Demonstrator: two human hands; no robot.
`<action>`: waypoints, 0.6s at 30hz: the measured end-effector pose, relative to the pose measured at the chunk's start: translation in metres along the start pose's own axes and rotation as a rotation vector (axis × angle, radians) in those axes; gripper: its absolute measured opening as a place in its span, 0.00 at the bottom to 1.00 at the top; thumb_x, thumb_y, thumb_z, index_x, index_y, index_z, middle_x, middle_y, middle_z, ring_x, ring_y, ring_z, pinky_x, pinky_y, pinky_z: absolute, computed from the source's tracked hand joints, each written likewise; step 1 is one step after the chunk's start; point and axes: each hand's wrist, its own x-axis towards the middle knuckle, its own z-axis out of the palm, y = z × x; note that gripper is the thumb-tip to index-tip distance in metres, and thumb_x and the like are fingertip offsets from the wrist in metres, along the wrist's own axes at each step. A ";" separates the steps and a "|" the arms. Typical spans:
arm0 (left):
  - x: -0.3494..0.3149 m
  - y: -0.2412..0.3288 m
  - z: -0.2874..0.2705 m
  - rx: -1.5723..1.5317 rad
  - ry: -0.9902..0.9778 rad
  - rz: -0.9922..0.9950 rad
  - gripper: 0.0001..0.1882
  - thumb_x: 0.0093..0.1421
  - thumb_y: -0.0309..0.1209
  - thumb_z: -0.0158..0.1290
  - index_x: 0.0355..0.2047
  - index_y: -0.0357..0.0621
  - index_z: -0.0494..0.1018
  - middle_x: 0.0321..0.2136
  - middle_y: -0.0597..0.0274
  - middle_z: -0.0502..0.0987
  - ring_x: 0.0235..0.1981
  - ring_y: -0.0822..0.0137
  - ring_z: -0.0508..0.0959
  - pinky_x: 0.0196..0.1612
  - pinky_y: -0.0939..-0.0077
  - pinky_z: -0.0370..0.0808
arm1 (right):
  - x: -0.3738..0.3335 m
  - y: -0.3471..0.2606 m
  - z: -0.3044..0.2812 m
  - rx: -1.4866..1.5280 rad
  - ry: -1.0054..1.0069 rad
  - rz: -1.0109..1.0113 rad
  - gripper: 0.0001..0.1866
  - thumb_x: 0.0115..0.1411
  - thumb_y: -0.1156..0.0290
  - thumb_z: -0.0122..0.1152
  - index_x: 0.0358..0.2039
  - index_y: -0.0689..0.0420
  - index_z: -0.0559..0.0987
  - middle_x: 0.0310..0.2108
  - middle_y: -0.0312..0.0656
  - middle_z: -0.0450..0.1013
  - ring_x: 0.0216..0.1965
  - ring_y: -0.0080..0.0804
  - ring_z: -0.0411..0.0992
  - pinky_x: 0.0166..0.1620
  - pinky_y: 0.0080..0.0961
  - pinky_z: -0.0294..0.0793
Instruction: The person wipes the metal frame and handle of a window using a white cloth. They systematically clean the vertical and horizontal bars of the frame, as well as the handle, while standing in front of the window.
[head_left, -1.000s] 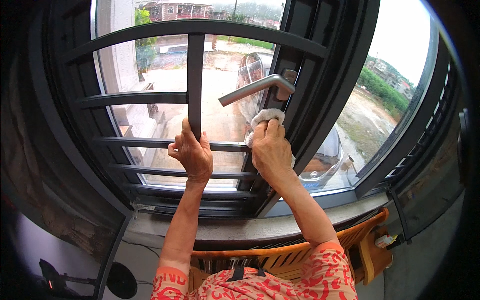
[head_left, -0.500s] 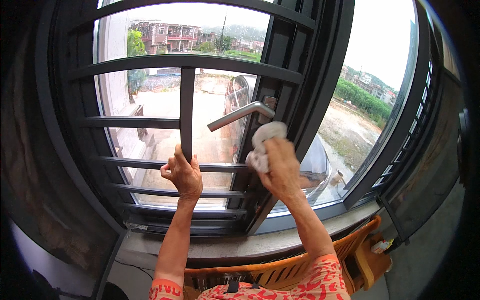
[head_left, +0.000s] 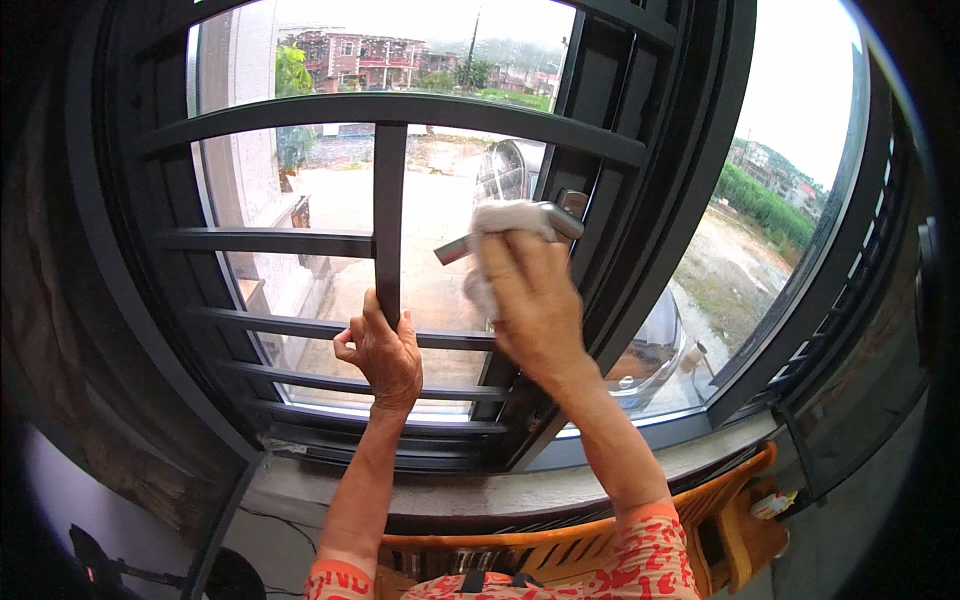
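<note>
1. Shifted up from below the angled silver metal handle (head_left: 455, 250), the right hand (head_left: 538, 300) clasps a crumpled white cloth (head_left: 510, 217) (motion-blurred), hiding the handle's middle.
2. Left hand (head_left: 385, 358) pinches the dark-grey upright metal bar (head_left: 390, 210) low down, some fingertips hidden.

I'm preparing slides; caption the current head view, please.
The right hand holds a white cloth against the silver handle; the left hand grips a dark window bar.

Open gap between upright bar (head_left: 390, 210) and silver handle (head_left: 454, 250), crossbar (head_left: 455, 341) blocking below
</note>
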 end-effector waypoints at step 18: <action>0.000 0.003 0.001 -0.030 0.011 0.013 0.31 0.58 0.30 0.58 0.59 0.45 0.58 0.29 0.70 0.72 0.38 0.68 0.69 0.49 0.62 0.51 | 0.016 0.009 -0.016 -0.161 -0.041 0.154 0.27 0.46 0.79 0.66 0.50 0.49 0.75 0.53 0.37 0.68 0.44 0.43 0.68 0.41 0.32 0.77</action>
